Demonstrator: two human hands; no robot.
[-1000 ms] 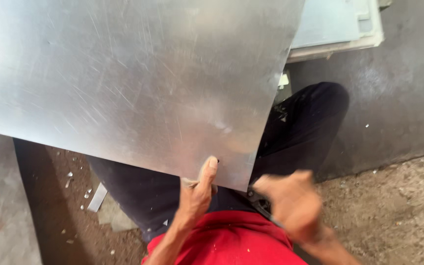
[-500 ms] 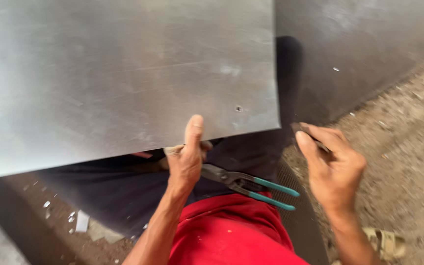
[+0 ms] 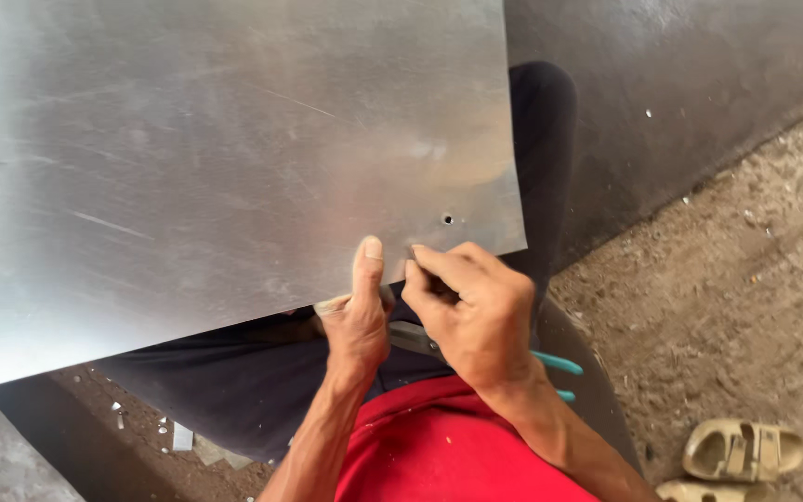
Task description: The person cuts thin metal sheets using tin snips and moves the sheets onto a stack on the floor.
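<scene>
Both hands are meeting at the near edge of the metal sheet [image 3: 234, 158] lying across my lap. Left hand [image 3: 357, 316] is pinching that edge, thumb flat on top; right hand [image 3: 476, 311], apart a moment ago, is now closing its fingertips on the rim beside it. Teal-handled snips [image 3: 550, 364] are resting unused underneath. Sheet is looking thin, scuffed, dull silver, one small punched hole [image 3: 447, 219].

L hand [image 3: 357, 321] + R hand [image 3: 472, 311] pinch metal sheet [image 3: 216, 158] edge | snips [image 3: 550, 364] on lap
</scene>
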